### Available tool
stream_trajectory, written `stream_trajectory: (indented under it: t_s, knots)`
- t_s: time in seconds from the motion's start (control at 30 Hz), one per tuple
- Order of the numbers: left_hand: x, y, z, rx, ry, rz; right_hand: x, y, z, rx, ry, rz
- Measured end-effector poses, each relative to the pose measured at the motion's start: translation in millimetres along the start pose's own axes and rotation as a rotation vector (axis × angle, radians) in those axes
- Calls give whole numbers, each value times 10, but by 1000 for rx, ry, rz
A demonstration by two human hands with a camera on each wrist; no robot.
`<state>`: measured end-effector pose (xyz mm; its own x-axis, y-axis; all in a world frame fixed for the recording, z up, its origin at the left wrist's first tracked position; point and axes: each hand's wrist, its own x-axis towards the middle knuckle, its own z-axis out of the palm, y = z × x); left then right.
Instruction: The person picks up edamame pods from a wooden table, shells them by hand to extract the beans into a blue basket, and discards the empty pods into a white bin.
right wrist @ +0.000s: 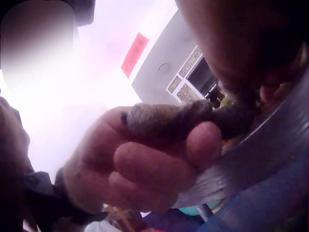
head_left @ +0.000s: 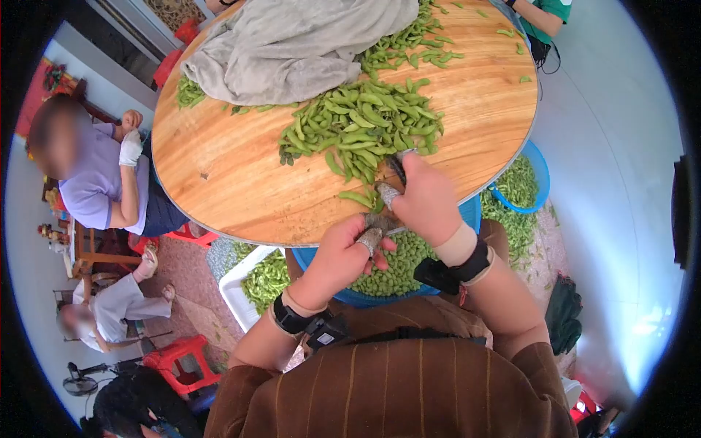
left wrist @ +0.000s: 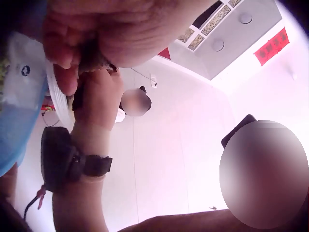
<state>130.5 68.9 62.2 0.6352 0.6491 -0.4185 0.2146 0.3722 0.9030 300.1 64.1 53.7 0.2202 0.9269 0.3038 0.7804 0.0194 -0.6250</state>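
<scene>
Green soybean pods lie heaped on the round wooden table. My left hand is just off the near edge, above shelled beans in a blue basin. Its thumb and forefinger wear grey finger covers; the other fingers curl inward in the right wrist view. Whether it holds anything, I cannot tell. My right hand reaches over the edge close to a few loose pods. Its covered thumb and forefinger are spread apart, and its remaining fingers are hidden in the head view.
A grey cloth covers more pods at the far side. A white tub of pods stands at left below the table, a blue basket at right. A person in lilac sits on the left; a red stool stands behind.
</scene>
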Motion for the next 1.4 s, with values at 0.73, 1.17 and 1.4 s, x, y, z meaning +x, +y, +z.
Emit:
stream_trajectory:
  t_s: [0.73, 1.17, 1.4]
  knots:
    - [-91, -108, 67, -48, 104, 47, -298, 108, -183, 206, -86, 137]
    - [-37, -69, 135, -22, 7, 64, -730, 140, -465, 339, -5, -117]
    - [-69, -126, 215, 28, -23, 204, -769, 13, -647, 1044, -544, 371]
